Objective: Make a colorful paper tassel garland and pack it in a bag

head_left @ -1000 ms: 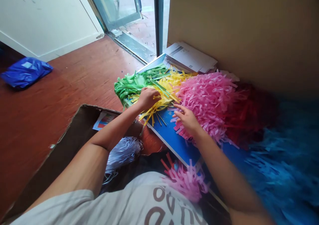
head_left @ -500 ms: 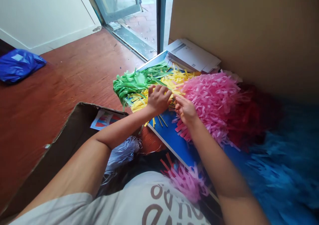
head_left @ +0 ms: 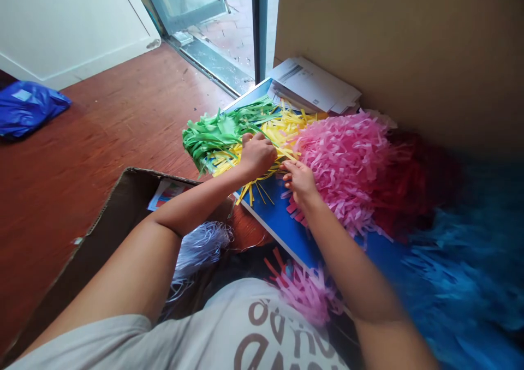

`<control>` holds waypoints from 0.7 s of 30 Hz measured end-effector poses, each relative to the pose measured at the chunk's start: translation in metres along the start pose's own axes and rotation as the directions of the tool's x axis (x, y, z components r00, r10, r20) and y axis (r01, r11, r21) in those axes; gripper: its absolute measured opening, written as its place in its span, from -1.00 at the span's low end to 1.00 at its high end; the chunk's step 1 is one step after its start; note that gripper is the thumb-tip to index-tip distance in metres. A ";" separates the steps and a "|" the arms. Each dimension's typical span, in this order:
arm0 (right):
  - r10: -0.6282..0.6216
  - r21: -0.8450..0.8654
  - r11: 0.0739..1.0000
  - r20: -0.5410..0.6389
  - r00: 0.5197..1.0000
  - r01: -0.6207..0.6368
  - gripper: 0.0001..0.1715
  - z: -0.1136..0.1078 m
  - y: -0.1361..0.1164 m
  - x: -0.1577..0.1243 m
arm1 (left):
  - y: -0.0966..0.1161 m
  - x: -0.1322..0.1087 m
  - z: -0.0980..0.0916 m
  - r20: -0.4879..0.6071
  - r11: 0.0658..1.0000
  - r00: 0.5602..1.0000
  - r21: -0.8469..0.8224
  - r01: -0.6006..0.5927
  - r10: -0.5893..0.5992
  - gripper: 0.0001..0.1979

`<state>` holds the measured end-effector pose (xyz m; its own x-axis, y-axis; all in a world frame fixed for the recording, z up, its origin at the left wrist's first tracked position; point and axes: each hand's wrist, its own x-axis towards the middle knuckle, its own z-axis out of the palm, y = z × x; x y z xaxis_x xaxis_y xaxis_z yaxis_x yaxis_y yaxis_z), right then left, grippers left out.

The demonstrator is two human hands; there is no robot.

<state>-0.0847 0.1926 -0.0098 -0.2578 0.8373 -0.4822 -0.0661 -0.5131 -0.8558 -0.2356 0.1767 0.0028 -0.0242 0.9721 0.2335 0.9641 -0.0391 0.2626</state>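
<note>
Yellow streamers (head_left: 289, 130), thin and flat, lie in loose, tangled heap before you on blue surface (head_left: 286, 220), between green streamers (head_left: 223, 130) and pink fringe (head_left: 344, 162), some ends splayed toward you.

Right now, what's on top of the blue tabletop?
Green strips, yellow strips, a pink pile and a stack of papers. The tabletop beneath them is covered, and the left hand hides some yellow strips. Blurred blue strips at right: can't tell what's under them.
</note>
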 end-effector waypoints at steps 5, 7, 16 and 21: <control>-0.009 -0.005 1.000 -0.029 1.000 0.009 -0.83 0.008 0.006 0.006 | -0.014 0.005 0.001 0.043 0.999 0.999 -0.049 -0.010 0.012 -0.87; -0.059 -0.008 0.998 -0.048 0.997 0.058 -0.79 0.010 0.006 0.009 | -0.018 0.005 0.002 0.048 0.999 0.999 -0.044 -0.018 0.020 -0.89; -0.202 -0.076 0.978 -0.104 0.974 0.195 -0.78 0.014 0.003 0.020 | -0.022 0.006 0.004 0.095 0.998 0.995 -0.067 -0.009 0.015 -0.81; -0.139 0.017 0.990 -0.164 0.977 0.143 -0.77 0.016 0.008 0.020 | -0.030 0.013 0.000 0.151 0.977 0.989 -0.208 0.043 -0.011 -0.86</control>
<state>-0.1057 0.2024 -0.0229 -0.0843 0.9199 -0.3829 -0.1184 -0.3908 -0.9128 -0.2653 0.1906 -0.0017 0.0052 0.9962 0.0868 0.8863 -0.0448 0.4610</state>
